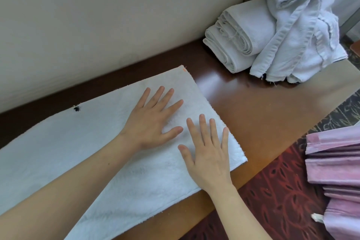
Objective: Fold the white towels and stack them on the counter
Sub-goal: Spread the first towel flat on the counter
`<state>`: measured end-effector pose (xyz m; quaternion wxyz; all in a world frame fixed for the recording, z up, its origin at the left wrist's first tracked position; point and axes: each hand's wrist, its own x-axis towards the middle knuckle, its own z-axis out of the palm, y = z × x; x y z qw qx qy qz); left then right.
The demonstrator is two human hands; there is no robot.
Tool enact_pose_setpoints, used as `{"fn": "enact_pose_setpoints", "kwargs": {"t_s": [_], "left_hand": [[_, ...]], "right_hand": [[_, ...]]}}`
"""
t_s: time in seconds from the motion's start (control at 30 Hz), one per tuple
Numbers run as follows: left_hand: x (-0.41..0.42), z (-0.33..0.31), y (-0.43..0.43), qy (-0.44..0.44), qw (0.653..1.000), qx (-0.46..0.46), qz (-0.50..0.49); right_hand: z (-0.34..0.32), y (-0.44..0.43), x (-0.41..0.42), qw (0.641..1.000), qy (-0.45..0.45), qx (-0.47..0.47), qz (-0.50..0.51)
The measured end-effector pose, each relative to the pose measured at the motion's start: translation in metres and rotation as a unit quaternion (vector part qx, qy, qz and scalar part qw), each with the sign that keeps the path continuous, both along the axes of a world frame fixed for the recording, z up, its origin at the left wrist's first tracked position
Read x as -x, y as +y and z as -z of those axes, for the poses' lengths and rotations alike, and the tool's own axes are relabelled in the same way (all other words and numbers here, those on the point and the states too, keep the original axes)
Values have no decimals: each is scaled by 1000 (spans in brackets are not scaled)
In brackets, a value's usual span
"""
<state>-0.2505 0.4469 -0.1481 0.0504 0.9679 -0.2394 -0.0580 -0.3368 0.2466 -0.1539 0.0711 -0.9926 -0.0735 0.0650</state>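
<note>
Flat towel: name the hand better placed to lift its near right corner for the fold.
Likely the right hand: it lies by that corner of the towel; left hand sits farther in.

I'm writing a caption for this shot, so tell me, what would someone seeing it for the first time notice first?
First, the left hand and right hand lying flat, fingers spread, on a white towel spread over the brown counter. Then the towel pile in the far right corner by the wall, some folded, one crumpled on top. Pink fabric shows at the right edge.
</note>
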Motion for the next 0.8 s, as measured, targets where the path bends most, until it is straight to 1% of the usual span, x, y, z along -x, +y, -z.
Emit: {"fn": "enact_pose_setpoints", "kwargs": {"t_s": [0.1,0.2,0.27,0.4,0.5,0.53,0.63,0.73,0.8], "left_hand": [[14,8,13,33,999,2,-12],[24,3,21,10,999,34,-20],[35,0,29,-4,999,41,-30],[64,11,55,30,997,25,-68],[68,12,64,38,997,29,-57],[67,8,67,37,996,39,-67],[74,0,83,20,989,61,-136],[103,-2,110,7,980,30,-198],[126,-6,134,-11,968,29,-249]], "right_hand": [[7,0,3,1000,8,6,9],[2,9,6,1000,15,13,21],[-3,25,11,1000,4,3,5],[0,60,28,999,9,-1,-46],[4,80,38,999,20,-4,-34],[3,88,40,999,19,-11,-28],[-6,114,46,998,-1,-16,-53],[0,130,57,996,15,-6,-90],[5,135,64,996,27,5,-80]]}}
